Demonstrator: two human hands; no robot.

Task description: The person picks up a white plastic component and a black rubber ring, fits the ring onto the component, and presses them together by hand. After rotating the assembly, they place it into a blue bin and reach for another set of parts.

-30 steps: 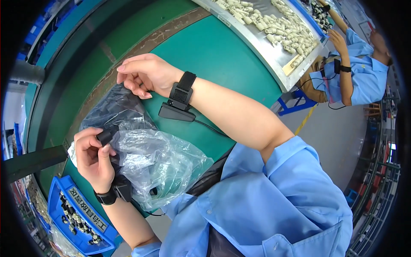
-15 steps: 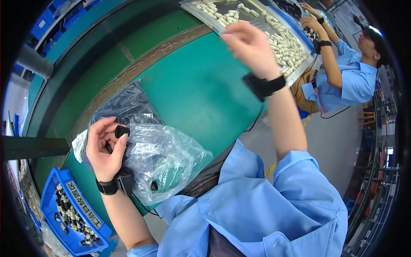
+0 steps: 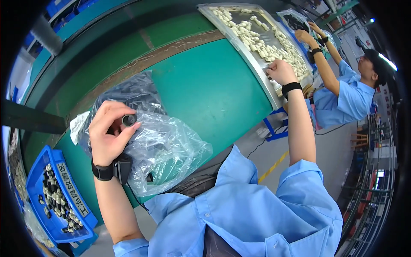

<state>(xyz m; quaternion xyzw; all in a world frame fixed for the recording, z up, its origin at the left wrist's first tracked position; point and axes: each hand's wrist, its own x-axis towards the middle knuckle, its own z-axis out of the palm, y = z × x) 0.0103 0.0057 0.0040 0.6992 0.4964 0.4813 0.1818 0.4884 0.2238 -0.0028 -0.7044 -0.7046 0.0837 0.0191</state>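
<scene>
My left hand (image 3: 105, 135) holds a short black hollow cap (image 3: 129, 120) between thumb and fingers, its round opening showing. It hovers above a clear plastic bag (image 3: 171, 139) on the green table; a small black piece (image 3: 150, 177) shows at the bag's near end. Dark contents fill the far part of the bag. At the near edge of a metal-rimmed tray (image 3: 252, 64), my right hand (image 3: 283, 72) is closed with fingertips together, pointing down. Many cream-white cylindrical parts (image 3: 261, 45) lie in that tray. Whatever those fingertips grip is too small to make out.
On the left stands a blue bin (image 3: 87, 210) with mixed black and white pieces (image 3: 60, 199). A co-worker (image 3: 353, 96) at the right handles black pieces in another bag (image 3: 295, 21). A dark metal bar (image 3: 34, 116) juts in from the left.
My right hand has come down and right onto the tray's near edge, and its fingers have closed. My left hand keeps the black cap, now turned with its opening visible. The view has shifted slightly.
</scene>
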